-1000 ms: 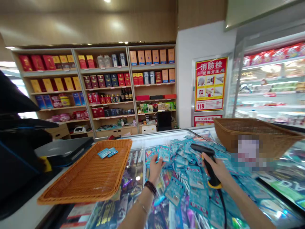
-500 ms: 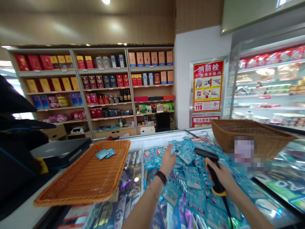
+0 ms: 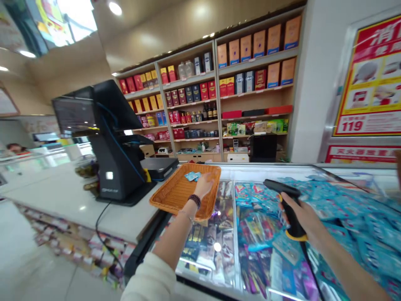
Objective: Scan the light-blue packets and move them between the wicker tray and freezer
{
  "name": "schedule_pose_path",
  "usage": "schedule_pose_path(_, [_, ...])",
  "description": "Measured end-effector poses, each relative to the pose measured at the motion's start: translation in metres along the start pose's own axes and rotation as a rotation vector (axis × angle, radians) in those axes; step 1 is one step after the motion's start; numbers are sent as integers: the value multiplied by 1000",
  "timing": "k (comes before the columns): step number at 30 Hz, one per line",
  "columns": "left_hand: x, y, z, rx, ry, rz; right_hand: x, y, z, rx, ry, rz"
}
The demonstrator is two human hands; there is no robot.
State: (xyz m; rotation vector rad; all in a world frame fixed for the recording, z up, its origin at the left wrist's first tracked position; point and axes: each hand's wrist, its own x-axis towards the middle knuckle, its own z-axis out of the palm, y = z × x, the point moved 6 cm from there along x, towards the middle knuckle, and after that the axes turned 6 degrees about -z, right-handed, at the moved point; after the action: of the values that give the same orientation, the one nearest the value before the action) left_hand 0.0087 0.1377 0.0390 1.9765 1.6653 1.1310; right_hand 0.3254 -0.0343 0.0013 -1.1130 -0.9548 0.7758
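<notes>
My left hand reaches over the far right part of an orange wicker tray, right next to a few small blue packets lying in it. Its fingers are blurred, so I cannot make out whether they hold anything. A dark bead bracelet sits on that wrist. My right hand grips a black barcode scanner with a yellow band, held above the glass freezer lid. A large heap of blue packets lies on the glass to the right of the scanner.
A black checkout terminal stands on the white counter left of the tray, with a cable hanging off the edge. Wooden shelves of boxes and bottles fill the back wall. A red poster hangs at right.
My left hand has left the blue packet heap and swung left over the wicker tray. My view has turned left, bringing the terminal into sight. The right hand keeps the scanner.
</notes>
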Motion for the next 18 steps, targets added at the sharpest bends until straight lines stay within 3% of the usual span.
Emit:
schedule_pose_path(4, [16,-46,-33,202,-26,-135,0,27,36,100,-67,166])
schedule_pose_path(7, [29,-67,-41,318,-54,-203,-3,42,49,122,-109,208])
schedule_pose_path(11, [50,-77,-31,419,-96,-242,-7,52,49,104,-133,225])
schedule_pose_path(18, [76,-87,10,753,-210,-221,-4,61,41,116,-64,222])
